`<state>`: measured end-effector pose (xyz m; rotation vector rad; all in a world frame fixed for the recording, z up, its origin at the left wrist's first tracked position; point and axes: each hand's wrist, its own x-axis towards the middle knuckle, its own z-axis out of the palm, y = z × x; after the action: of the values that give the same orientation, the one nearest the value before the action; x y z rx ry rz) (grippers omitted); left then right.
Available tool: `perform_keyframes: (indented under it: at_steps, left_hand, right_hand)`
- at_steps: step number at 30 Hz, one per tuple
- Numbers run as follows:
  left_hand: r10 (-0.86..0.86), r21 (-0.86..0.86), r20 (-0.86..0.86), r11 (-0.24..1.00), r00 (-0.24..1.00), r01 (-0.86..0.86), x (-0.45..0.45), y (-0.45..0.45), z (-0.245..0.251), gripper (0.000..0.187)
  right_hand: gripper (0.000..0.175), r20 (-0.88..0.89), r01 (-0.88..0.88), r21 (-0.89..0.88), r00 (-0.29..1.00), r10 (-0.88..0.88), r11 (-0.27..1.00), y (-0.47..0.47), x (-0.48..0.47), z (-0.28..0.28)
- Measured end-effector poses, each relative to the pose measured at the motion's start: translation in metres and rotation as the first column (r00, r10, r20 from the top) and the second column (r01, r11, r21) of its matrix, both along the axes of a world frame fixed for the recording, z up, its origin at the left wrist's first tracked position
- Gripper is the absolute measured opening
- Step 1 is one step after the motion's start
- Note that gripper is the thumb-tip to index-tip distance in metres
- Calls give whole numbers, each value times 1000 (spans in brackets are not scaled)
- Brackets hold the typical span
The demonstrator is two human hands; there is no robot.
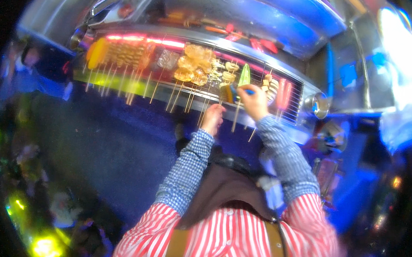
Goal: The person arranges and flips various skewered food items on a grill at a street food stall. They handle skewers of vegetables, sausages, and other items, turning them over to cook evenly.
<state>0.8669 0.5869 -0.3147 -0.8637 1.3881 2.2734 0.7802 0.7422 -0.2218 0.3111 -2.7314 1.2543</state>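
In front of me, a long metal grill rack [293, 101] holds a row of food skewers. My left hand [213, 119] is at the rack's near edge, its fingers closed around the lower end of a thin wooden skewer [221, 102]. A dark brown and yellowish piece [227, 94], blurred, shows just above that hand. My right hand [255, 100] is over the rack, thumb and fingers drawn together beside this piece. Whether it pinches anything is unclear. Behind its fingers lies a skewered green vegetable [244, 75], its stick hanging over the near edge.
Skewered pale round slices [195, 63], brown ridged pieces [125, 54] and yellow pieces [98, 53] line the left side. Pink sausages [284, 94] lie at the right end. A metal bowl [316, 105] stands beyond them. Sticks jut towards me. Another person [31, 61] appears blurred at far left.
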Motion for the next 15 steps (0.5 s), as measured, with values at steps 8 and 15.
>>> perform_keyframes:
  at_steps: [8, 15]
  left_hand:
    - [-28, -18, 32, 999, 999, 28, 6, -2, -15, 12]
    - [-61, -123, -8, 991, 998, 60, -3, -11, -19, 10]
  right_hand:
    - [29, -90, 222, 98, 973, -214, 970, -29, -94, -15]
    - [17, -1, -95, 2, 995, 95, 995, -29, -19, 11]
